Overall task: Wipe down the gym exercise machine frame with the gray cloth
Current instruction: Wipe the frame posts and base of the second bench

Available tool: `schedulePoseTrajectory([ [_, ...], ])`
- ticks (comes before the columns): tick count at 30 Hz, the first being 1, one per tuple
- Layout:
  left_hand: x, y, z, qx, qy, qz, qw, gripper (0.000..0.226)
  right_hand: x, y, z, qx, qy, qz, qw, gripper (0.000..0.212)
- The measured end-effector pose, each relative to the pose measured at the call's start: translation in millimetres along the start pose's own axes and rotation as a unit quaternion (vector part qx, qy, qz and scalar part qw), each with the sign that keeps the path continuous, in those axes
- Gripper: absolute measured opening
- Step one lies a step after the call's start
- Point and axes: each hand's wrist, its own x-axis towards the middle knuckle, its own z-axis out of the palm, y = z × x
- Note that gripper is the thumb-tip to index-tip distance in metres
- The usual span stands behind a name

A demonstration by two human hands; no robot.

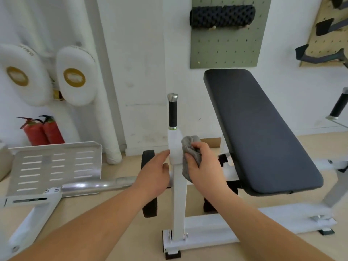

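Gripping gray cloth (188, 147) with your right hand (205, 168), fingers curled round it, pressed against right side of white frame post (178, 200); your left hand (154, 176) fingers straight, touching post's left side.

The tan floor (131, 247) bears the white machine frame (207, 230) and two red fire extinguishers (43, 131)

Bright, even, diffuse light fills the room; the white wall (143, 53) is almost washed out. Shadows on the floor (116, 232) are faint and soft-edged. Glare streaks the chrome tube (90, 185) at the left and the metal cap (172, 97) at centre. The whole picture is slightly soft: the white boxing pads (75, 76) smear, and the gray cloth (190, 153) shows little weave. Straight lines bow toward the edges, and the lower corners stretch wide.
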Motion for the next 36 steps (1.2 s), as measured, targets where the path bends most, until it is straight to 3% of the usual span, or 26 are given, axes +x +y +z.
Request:
schedulePoseTrajectory([
  [2,5,8,2,0.004,-0.034,0.004,0.999,0.044,16,2,-1,-0.065,-0.115,-0.028,0.991,0.029],
  [5,12,13,-3,0.038,-0.043,0.003,0.998,0.043,23,13,10,-0.145,-0.253,-0.055,0.955,0.058],
  [11,31,-27,-8,0.094,0.014,-0.030,0.995,0.034,88,20,51,-0.249,-0.231,-0.081,0.937,0.063],
  [15,29,-63,8,0.184,0.014,0.020,0.983,0.059,141,20,77,-0.303,-0.241,-0.065,0.920,0.065],
  [19,37,-76,6,0.152,0.107,0.024,0.982,0.053,149,20,82,-0.337,-0.249,-0.066,0.905,0.067],
  [25,38,-89,10,0.058,0.106,0.009,0.993,0.057,109,21,55,-0.340,-0.300,-0.081,0.887,0.071],
  [28,48,-87,16,0.025,0.127,-0.008,0.992,0.053,121,14,50,-0.316,-0.324,-0.035,0.891,0.075],
  [32,63,-84,20,0.016,0.133,-0.019,0.991,0.051,150,4,61,-0.328,-0.278,-0.055,0.901,0.046],
  [36,64,-83,17,0.024,0.120,-0.014,0.992,0.052,144,14,69,-0.337,-0.275,-0.061,0.898,0.058],
])
